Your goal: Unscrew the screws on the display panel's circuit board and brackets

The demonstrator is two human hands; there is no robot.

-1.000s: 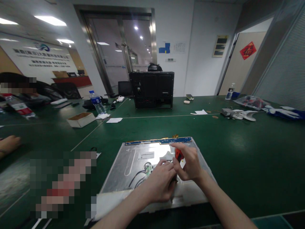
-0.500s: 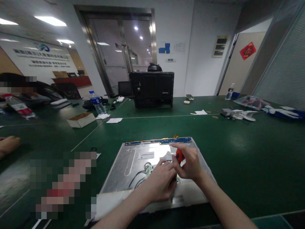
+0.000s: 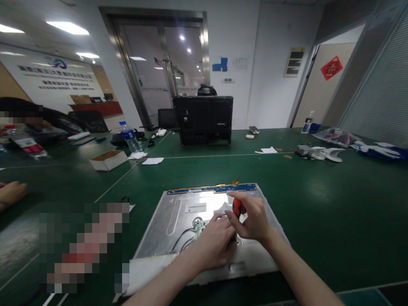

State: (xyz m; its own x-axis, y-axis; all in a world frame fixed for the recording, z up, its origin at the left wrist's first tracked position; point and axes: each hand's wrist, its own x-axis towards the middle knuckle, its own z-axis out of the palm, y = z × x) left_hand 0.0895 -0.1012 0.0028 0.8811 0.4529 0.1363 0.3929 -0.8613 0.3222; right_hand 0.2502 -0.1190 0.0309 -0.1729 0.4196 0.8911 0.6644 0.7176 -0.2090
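Note:
A bare silver display panel lies flat on the green table in front of me, a narrow blue circuit strip along its far edge and black cables near its middle. My right hand is closed round a screwdriver with a red and black handle, held upright over the panel's middle. My left hand is curled beside it, fingertips pinched near the tool's lower end; what they hold is hidden.
A black monitor back stands at the far side. A water bottle, an open cardboard box and papers lie left of it. White parts lie at the right. Another person's hand rests at the left edge.
The red handle has turned slightly in my right hand's fingers. Both hands stay over the same spot on the panel.

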